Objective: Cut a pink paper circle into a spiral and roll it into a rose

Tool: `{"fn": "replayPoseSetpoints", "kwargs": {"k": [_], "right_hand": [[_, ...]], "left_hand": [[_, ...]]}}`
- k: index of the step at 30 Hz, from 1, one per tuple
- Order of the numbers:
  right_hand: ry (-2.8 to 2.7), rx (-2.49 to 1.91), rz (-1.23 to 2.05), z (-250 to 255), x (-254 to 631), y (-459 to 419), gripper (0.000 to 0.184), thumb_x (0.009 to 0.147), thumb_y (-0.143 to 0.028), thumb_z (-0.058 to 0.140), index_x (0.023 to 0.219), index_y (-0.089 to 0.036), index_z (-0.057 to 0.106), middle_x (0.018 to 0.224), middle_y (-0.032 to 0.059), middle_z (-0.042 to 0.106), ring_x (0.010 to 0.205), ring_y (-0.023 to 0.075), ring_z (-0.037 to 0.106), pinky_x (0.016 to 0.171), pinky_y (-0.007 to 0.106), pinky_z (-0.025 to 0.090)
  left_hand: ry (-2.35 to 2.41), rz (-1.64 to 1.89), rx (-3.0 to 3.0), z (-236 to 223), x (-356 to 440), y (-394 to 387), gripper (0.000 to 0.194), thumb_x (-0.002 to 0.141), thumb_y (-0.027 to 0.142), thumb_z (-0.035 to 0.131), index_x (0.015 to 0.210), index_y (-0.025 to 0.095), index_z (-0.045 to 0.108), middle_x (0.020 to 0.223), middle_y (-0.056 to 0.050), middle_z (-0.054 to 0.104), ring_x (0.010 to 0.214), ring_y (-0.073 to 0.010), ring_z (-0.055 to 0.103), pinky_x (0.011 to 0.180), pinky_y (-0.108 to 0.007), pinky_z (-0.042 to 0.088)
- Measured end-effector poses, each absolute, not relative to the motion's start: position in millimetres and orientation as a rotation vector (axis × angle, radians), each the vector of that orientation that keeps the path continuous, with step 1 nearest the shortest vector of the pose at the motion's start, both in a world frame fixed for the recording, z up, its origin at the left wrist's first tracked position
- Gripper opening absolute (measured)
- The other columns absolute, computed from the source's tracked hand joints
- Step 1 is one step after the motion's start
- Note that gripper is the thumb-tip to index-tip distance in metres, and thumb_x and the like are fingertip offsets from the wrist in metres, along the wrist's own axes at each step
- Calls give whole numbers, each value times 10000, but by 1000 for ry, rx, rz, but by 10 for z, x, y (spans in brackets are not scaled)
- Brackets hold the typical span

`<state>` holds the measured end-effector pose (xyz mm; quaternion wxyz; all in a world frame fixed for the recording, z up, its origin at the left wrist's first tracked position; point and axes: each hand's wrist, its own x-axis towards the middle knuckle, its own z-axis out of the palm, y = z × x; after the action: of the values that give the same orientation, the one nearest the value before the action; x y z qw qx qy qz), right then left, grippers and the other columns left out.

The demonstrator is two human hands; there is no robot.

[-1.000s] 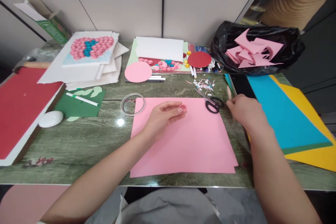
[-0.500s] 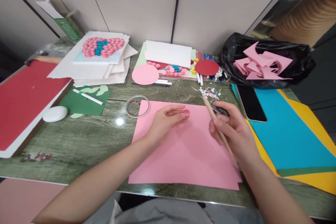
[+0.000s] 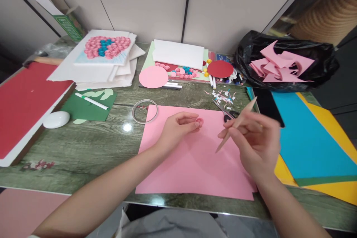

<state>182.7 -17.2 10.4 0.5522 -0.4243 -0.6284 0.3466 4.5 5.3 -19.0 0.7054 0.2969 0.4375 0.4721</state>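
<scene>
My left hand (image 3: 179,128) pinches a small pink paper rosette (image 3: 199,122) between thumb and fingers, over pink paper sheets (image 3: 181,171) on the table. A thin pale wooden stick (image 3: 240,118), tapered at its ends, is gripped in my right hand (image 3: 255,143), slanting from lower left to upper right. My right hand is slightly blurred. Just behind it lie black-handled scissors (image 3: 227,113), partly hidden by the stick and fingers. A roll of tape (image 3: 145,111) rests across the pink sheet's far left corner.
Paper scraps (image 3: 224,97) lie beyond the scissors. A black bag (image 3: 242,57) holds pink offcuts. Blue paper (image 3: 309,141) and a phone (image 3: 269,108) are at right. At left are a white oval object (image 3: 56,119), green paper (image 3: 106,108) and a picture of pink and blue rosettes (image 3: 107,47).
My right hand has moved right and turned, so the stick now tilts the other way, its lower tip nearer the rosette. My left hand stays almost in place.
</scene>
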Motion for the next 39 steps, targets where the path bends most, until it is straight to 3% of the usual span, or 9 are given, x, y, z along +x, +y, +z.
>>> {"fn": "replayPoseSetpoints", "kwargs": {"k": [2,4,7,9,13,15,20,39], "right_hand": [[-1535,-1031,897,107,1855,-187,198,879,-171,495,1019,-239,618,900,31,687,682,175,684,644,337,556],[-1537,-1027,1016,110,1867,-210,192,896,-208,465,1012,-211,617,947,64,703,734,201,691,660,355,554],[-1516,-1043,1105,98,1853,-237,144,865,-216,534,1008,-233,547,893,44,725,702,197,689,619,342,551],[-1650,-1073,993,72,1842,-237,103,876,-226,516,973,-235,550,815,29,718,646,177,667,580,318,523],[-2040,-929,328,7,1849,-209,191,882,-257,481,1003,-218,624,708,35,676,602,177,602,615,355,444],[-2098,-860,173,-9,1853,-205,230,875,-251,480,1050,-211,624,731,45,679,611,185,596,634,371,426],[-2085,-859,185,-16,1847,-219,266,837,-141,516,1071,-233,606,788,31,697,649,181,615,642,361,427],[-2089,-882,-68,39,1807,-203,274,765,-83,633,981,-251,625,647,-3,696,525,149,624,575,334,456]], "left_hand": [[984,1076,704,-182,37,60,283,638,227,757,889,137,661,845,-57,710,802,-159,659,821,-351,514],[994,1095,731,-170,32,67,281,637,232,758,883,136,661,842,-58,708,809,-158,655,820,-344,516],[996,1112,741,-156,33,71,264,640,227,753,870,136,663,843,-60,709,819,-163,654,824,-347,515],[993,1114,744,-152,39,66,260,638,225,752,867,138,665,846,-61,710,826,-167,655,831,-354,514],[1009,1112,772,-141,57,46,242,639,227,748,852,141,671,835,-61,716,826,-174,663,824,-352,514],[1028,1111,799,-130,69,35,227,642,217,741,844,143,672,835,-65,721,826,-178,668,812,-345,515],[1060,1097,885,-90,101,8,197,648,188,726,830,136,670,840,-78,723,834,-189,673,781,-324,522],[1018,1120,875,-78,145,-111,153,688,159,692,839,160,666,874,-57,725,839,-168,673,778,-291,516]]}}
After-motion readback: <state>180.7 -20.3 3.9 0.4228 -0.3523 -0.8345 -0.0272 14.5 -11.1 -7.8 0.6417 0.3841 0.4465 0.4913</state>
